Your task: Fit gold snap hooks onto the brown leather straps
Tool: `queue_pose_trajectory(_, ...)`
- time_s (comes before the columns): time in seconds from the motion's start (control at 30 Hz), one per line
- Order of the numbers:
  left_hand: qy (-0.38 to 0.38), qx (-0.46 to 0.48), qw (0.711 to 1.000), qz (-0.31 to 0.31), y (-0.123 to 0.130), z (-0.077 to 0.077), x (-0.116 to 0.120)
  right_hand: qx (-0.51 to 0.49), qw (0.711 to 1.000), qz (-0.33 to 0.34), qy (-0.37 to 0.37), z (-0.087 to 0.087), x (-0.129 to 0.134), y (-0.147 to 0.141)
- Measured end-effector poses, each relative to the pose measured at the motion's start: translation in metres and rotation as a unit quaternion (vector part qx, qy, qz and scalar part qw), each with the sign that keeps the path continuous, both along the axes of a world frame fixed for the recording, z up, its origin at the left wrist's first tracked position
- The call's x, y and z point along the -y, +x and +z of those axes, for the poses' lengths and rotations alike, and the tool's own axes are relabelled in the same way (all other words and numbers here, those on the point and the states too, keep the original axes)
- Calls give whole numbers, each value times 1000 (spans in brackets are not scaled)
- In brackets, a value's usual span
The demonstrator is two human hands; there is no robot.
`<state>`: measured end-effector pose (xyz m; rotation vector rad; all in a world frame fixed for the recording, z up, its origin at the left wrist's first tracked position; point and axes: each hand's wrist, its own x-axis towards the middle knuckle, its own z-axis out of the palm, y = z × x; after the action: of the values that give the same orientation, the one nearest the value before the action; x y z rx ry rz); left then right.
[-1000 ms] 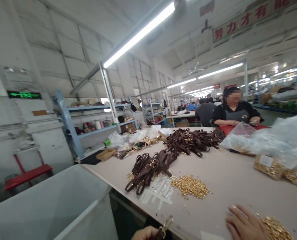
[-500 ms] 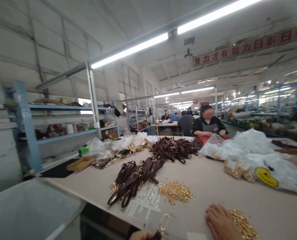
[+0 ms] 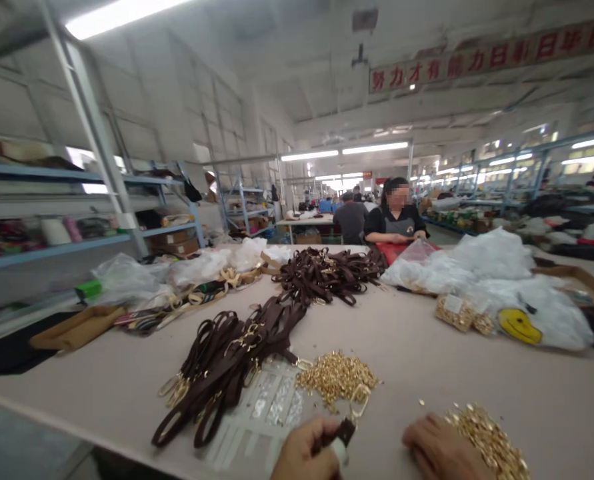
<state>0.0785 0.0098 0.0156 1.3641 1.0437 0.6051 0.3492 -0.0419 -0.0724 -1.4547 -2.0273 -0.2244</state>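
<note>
Left hand point(image 3: 307, 453): closed, pinching one flat dark-brown strap end point(image 3: 347, 430); oval gold metal clasp point(image 3: 354, 408) pointing toward one o'clock. Right hand point(image 3: 439, 448), at three o'clock: fingers bent beside small gold metal pieces point(image 3: 491, 437); cannot tell whether anything is held. Second gold pile point(image 3: 337, 375): past twelve o'clock. Looped dark-brown straps point(image 3: 231, 373): toward ten o'clock.

Straps point(image 3: 229, 377) dark brown, clasps point(image 3: 179, 393) gold. Left fittings pile point(image 3: 337, 377) and right fittings pile point(image 3: 487, 437): gold too. Desk point(image 3: 417, 360): pale pinkish beige. Plastic bag point(image 3: 497, 257): translucent white, yellow patch point(image 3: 519, 325) with dark line. Tray point(image 3: 79, 327): tan. Mat point(image 3: 7, 353): black. Small box point(image 3: 87, 289): green. Shelving point(image 3: 67, 249): light blue. Banner point(image 3: 477, 61): red characters, greyish ground. Co-worker's apron point(image 3: 397, 230): grey; sleeve point(image 3: 375, 225): black.
</note>
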Motion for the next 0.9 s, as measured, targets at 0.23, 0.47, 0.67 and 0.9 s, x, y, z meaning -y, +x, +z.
queue_pose_trajectory(0.23, 15, 68, 996, -55, 34, 9, -13, -347, 935, -68, -35, 66, 18, -64)
queue_pose_trajectory(0.47, 79, 79, 988, -108, 36, 3, -24, -385, 922, -44, 16, 59, 4, -87)
queue_pose_trajectory(0.67, 202, 85, 969, -112, 30, -11, -29, -317, 946, -65, 11, 53, 4, -86)
queue_pose_trajectory(0.9, 258, 86, 956, -109, 20, -19, -31, -287, 953, -91, 24, 54, 4, -99)
